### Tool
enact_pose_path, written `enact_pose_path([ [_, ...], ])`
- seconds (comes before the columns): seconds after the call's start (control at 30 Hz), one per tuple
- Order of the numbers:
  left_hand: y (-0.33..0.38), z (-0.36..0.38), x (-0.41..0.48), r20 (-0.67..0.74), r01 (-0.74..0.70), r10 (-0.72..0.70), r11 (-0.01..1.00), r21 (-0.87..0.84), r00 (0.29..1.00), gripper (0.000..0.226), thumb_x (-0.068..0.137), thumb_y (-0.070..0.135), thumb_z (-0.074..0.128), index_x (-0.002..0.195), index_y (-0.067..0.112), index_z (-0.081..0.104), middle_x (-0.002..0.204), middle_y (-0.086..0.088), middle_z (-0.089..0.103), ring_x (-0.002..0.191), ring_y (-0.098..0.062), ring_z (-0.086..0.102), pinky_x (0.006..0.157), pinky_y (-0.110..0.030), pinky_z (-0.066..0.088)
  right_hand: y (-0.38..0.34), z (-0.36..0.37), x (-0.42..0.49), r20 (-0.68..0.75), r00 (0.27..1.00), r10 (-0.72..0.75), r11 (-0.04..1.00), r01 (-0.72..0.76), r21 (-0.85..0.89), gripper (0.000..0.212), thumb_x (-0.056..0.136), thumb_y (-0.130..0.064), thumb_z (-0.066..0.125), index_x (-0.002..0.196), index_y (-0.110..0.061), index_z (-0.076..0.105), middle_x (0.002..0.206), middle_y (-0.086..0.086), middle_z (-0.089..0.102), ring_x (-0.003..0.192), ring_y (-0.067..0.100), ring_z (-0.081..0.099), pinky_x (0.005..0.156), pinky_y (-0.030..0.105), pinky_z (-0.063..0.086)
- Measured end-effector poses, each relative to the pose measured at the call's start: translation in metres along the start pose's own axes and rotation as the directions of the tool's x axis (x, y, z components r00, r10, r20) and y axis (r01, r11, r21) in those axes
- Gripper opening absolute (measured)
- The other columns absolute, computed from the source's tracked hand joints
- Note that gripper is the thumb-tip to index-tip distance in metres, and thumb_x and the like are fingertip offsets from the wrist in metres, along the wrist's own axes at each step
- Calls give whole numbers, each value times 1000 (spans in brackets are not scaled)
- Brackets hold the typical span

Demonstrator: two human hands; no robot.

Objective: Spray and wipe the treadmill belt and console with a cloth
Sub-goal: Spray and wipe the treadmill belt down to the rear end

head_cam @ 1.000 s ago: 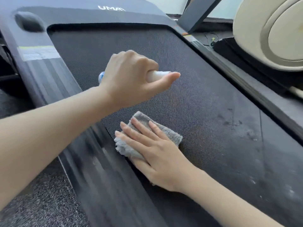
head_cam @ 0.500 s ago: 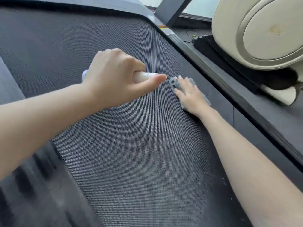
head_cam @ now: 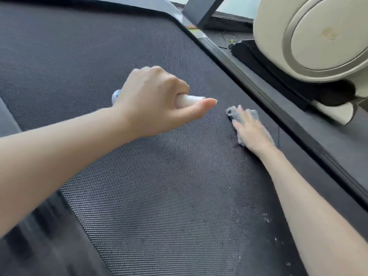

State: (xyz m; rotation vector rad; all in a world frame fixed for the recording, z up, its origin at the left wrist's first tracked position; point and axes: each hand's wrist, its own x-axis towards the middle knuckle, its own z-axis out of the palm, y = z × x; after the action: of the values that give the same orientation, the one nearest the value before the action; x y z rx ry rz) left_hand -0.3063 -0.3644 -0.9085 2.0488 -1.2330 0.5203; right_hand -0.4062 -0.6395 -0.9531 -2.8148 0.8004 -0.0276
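The dark textured treadmill belt (head_cam: 139, 196) fills most of the view. My left hand (head_cam: 153, 100) hovers over its middle, wrapped around a small white spray bottle (head_cam: 187, 100) whose blue-dotted end (head_cam: 115, 95) sticks out behind the fist. My right hand (head_cam: 249, 130) lies flat on a grey cloth (head_cam: 233, 112), pressing it against the belt close to the belt's right edge. Most of the cloth is hidden under the palm. The console is out of view.
The treadmill's grey right side rail (head_cam: 278, 108) runs diagonally beside the cloth. Beyond it stands a cream-coloured machine with a round housing (head_cam: 318, 36) on a black base. A dark upright post (head_cam: 201, 10) rises at the top. White specks (head_cam: 264, 218) dot the belt near my right forearm.
My right hand swept the cloth from the belt's left edge across to its right edge, then drew it slightly back toward me. The left hand kept holding the bottle above the belt.
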Motion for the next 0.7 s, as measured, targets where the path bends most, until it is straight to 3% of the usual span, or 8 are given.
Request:
enact_pose_path([
  [0.1,3,0,1,5,-14,14,1000,-7,1000,64,83,69,32,47,18,23,43,-1,36,46,-28,35,54,-29,23,-74,16,-52,30,942,-333,941,330,79,51,100,-31,38,148,-34,20,158,-11,12,146,10,1,119,33,-7],
  [0.17,4,0,3,12,-18,18,1000,-8,1000,63,83,70,31,47,19,26,44,-2,39,46,-27,37,53,-29,21,-111,27,-92,71,788,-611,791,605,94,53,98,-35,40,147,-35,19,155,-15,10,146,6,-1,119,34,-7],
  [0.23,4,0,6,13,-27,27,1000,-8,1000,61,83,69,32,46,20,24,43,-1,39,45,-24,36,52,-29,19,-116,33,-110,131,692,-710,704,703,100,53,100,-37,39,148,-35,17,155,-16,9,146,5,-4,119,31,-8],
  [0.33,2,0,8,25,-38,38,999,-5,999,61,84,68,32,46,20,24,43,0,37,44,-24,36,52,-29,21,-94,29,-79,101,707,-700,708,705,-26,54,100,-34,40,150,-31,19,158,-11,12,146,6,-4,119,34,-6],
  [0.4,0,0,7,36,-38,38,999,-12,999,61,85,67,32,46,21,24,42,2,36,42,-21,35,50,-28,21,-72,24,-40,76,823,-564,819,568,-78,57,100,-30,42,151,-28,18,159,-7,10,145,8,-4,120,39,-2],
  [0.5,-2,2,6,51,-38,38,999,-6,998,60,86,65,33,46,22,24,42,4,33,41,-15,33,48,-25,17,-17,4,12,-6,977,-214,977,214,5,51,100,-44,35,148,-34,24,158,-10,17,146,14,11,120,43,8],
  [0.6,-2,5,6,66,-41,41,999,-8,997,60,86,65,33,47,21,22,41,5,30,40,-13,30,48,-25,16,54,-12,34,-32,994,100,992,-102,-69,49,97,-55,30,141,-33,34,151,6,29,140,28,26,114,46,21],
  [0.7,-4,6,6,49,-45,45,999,1,998,60,85,66,33,47,21,21,42,4,31,41,-17,31,50,-27,17,84,-13,32,-51,949,312,948,-314,-48,56,102,-37,30,152,-15,14,159,10,13,147,25,8,119,38,5],
])
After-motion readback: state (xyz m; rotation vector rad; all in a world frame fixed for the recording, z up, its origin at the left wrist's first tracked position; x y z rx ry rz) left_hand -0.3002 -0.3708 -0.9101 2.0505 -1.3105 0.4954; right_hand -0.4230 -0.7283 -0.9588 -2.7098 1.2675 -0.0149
